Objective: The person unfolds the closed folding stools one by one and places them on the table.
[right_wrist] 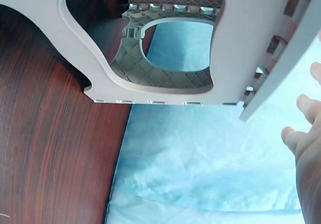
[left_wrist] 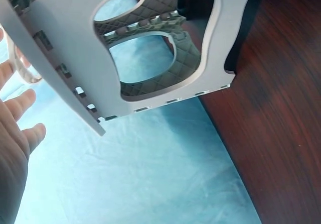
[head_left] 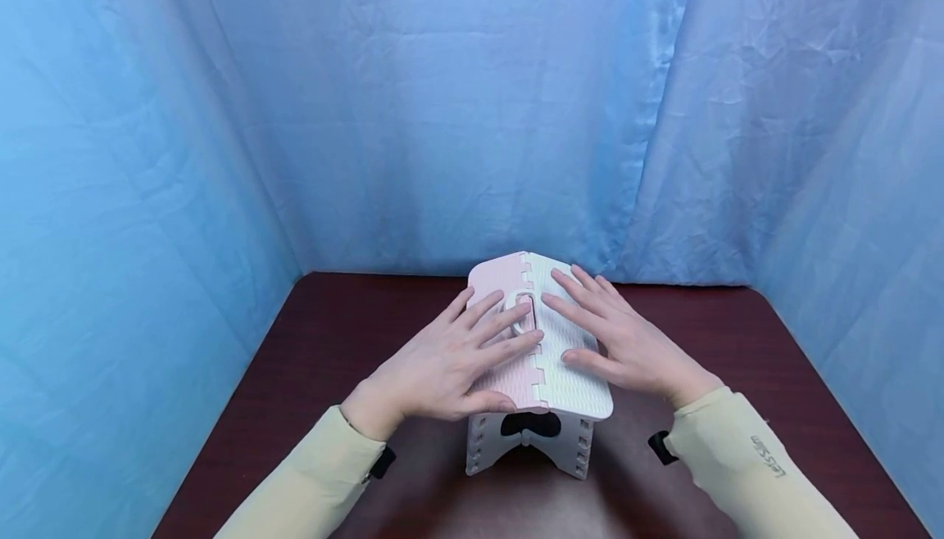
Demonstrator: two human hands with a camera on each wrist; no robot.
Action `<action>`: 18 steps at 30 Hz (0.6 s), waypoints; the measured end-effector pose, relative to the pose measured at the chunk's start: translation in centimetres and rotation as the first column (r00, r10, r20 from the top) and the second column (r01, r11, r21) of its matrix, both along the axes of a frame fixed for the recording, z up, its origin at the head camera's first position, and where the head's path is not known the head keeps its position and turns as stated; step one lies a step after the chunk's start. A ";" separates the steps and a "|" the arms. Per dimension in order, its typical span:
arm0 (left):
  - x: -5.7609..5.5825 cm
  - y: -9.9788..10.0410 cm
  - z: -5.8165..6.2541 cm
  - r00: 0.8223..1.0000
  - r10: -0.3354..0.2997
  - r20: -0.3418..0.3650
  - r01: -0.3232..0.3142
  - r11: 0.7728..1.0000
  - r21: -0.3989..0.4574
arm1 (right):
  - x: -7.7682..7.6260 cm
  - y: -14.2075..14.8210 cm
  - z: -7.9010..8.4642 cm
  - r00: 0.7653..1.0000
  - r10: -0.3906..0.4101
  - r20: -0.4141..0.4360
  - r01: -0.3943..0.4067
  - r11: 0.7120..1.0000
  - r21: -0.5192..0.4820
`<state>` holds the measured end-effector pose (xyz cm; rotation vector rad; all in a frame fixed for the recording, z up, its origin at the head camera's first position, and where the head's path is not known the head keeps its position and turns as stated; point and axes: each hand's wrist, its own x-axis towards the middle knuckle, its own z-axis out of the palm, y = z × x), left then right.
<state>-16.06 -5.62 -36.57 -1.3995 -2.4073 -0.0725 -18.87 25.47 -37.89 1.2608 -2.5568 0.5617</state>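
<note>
A folding step stool (head_left: 575, 387) stands on its legs, its top half pink and half white, with the two panels meeting in a slight ridge. A white loop handle (head_left: 522, 292) rises at the hinge line. My left hand (head_left: 442, 359) lies spread over the pink panel, fingers reaching across the hinge beside the handle. Over the white panel, my right hand (head_left: 627, 338) has its fingers extended, thumb apart. Each wrist view shows a pale side leg panel (left_wrist: 70, 28) with a large curved cutout, and fingers at the edge of the top.
The stool stands on a dark red-brown wooden table (head_left: 332, 342). Light blue curtains (head_left: 442, 113) hang behind the table and along both sides. Small black wrist devices (head_left: 662, 446) show at the pale sleeves (head_left: 752, 465).
</note>
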 end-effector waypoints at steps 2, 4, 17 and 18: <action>0.0 0.0 -0.1 1.000 -0.005 0.003 0.005 1.000 -0.004 | -0.2 -0.3 -0.1 1.000 0.005 0.012 -0.006 1.000 0.015; 0.0 -0.1 -0.3 1.000 -0.012 0.006 0.012 1.000 -0.006 | -0.3 -0.4 -0.3 0.999 0.011 0.034 -0.011 1.000 0.021; 0.0 -0.6 -0.9 0.993 -0.002 0.115 0.000 1.000 0.020 | -0.3 -0.7 -0.7 0.996 0.013 0.090 -0.016 0.999 0.028; 0.0 -0.6 -0.9 0.992 -0.004 0.123 0.001 1.000 0.022 | -0.3 -0.7 -0.7 0.996 0.011 0.092 -0.014 0.999 0.029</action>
